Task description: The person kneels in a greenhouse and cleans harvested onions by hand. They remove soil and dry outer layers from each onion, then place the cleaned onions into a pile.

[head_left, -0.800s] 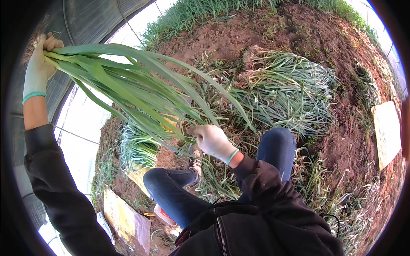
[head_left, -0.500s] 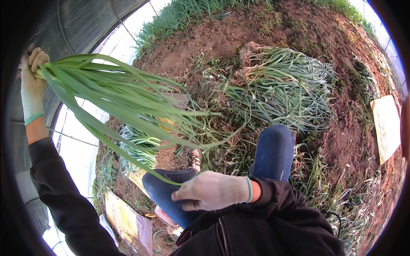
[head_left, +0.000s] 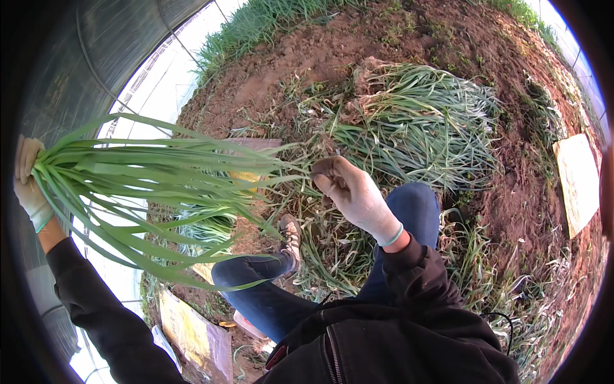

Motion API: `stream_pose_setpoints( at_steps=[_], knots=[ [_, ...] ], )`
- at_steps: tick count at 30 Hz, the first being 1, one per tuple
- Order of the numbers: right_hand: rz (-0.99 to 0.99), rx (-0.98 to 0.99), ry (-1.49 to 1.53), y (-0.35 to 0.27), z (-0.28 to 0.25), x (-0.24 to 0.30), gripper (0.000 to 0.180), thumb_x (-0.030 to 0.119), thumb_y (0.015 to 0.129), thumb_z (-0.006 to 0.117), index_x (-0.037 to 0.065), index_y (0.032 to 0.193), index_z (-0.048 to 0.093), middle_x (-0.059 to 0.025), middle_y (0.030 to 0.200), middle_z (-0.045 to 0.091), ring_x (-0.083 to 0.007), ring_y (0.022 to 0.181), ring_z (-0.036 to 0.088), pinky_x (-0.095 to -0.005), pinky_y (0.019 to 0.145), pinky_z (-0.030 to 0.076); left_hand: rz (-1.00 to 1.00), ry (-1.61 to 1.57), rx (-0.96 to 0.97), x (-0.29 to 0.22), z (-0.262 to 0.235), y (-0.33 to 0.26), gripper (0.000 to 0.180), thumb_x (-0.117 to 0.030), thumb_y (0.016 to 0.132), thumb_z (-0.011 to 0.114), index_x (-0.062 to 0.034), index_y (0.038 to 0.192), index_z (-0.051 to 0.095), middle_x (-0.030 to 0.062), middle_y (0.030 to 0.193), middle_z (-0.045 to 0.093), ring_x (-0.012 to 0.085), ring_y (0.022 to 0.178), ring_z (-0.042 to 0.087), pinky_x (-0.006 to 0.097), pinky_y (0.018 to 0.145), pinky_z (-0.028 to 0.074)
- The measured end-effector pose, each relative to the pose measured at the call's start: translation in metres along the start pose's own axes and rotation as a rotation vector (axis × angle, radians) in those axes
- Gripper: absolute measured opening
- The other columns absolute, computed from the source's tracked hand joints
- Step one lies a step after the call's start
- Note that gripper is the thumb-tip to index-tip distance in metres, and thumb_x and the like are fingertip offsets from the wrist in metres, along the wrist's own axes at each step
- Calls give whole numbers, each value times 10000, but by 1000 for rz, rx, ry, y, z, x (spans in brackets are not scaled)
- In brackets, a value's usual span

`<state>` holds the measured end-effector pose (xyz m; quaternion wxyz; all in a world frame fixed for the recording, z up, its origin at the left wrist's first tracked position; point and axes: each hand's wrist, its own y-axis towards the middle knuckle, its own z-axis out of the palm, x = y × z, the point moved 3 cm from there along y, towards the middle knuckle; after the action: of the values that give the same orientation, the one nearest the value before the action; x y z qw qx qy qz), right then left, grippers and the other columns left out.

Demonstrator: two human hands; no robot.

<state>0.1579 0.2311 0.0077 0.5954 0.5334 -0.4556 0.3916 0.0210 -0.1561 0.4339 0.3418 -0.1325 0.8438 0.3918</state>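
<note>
A bunch of long green leaves [head_left: 147,192] is held at the far left of the frame by the left hand [head_left: 29,185], whose gloved fingers are closed tight round the gathered stem ends, so that the blades fan rightward across the middle. The right hand [head_left: 355,195], also gloved, is raised at the centre with its fingers curled loosely at the leaf tips; whether a tip is actually pinched cannot be told. For the combing of the bunch to be done well, the stem ends should be kept firmly clamped and the loose blades drawn through lightly, so that none is torn. Open room is offered to the upper left; below, the bent knees [head_left: 268,288] crowd the sweep, and the cut pile [head_left: 422,128] on the soil lies just beyond the right hand.
</note>
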Motion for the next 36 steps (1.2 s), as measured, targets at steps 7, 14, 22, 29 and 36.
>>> stream_pose_setpoints(
  at_steps=[7, 14, 22, 29, 36],
  knots=[
    [9, 120, 231, -5, 31, 11, 148, 21, 976, 494, -11, 1101, 566, -51, 980, 663, -78, 730, 632, -238, 623, 526, 138, 1016, -255, -16, -14, -40, 209, -129, 902, 452, -64, 731, 352, 3, 674, 313, 108, 611, 390, 200, 597, 302],
    [-20, 200, -6, -2, 58, -1, 156, 161, 919, 626, 11, 960, 617, -119, 704, 656, -219, 659, 688, -327, 585, 519, 51, 797, -357, -13, -28, -53, 212, -120, 900, 457, -65, 727, 349, 3, 674, 306, 109, 608, 381, 204, 593, 298],
    [-87, 262, -29, -4, 53, -21, 284, 149, 778, 768, 38, 1023, 676, -98, 811, 700, -216, 756, 694, -308, 713, 539, 19, 721, -398, -9, -29, -58, 216, -110, 898, 462, -66, 722, 345, 2, 673, 299, 110, 606, 371, 209, 589, 293],
    [63, 329, 56, -4, 54, -23, 368, 127, 791, 763, 31, 1128, 651, -81, 883, 702, -136, 798, 668, -285, 737, 528, -2, 668, -419, -6, -31, -61, 221, -101, 896, 467, -67, 718, 342, 2, 672, 293, 111, 603, 362, 213, 585, 289],
    [133, 510, 58, -6, 60, -30, 203, 162, 917, 626, 5, 1041, 657, -43, 761, 657, -118, 658, 652, -269, 608, 517, -27, 631, -435, -6, -31, -63, 226, -92, 895, 472, -68, 713, 339, 2, 671, 286, 111, 601, 354, 217, 581, 285]
  ],
)
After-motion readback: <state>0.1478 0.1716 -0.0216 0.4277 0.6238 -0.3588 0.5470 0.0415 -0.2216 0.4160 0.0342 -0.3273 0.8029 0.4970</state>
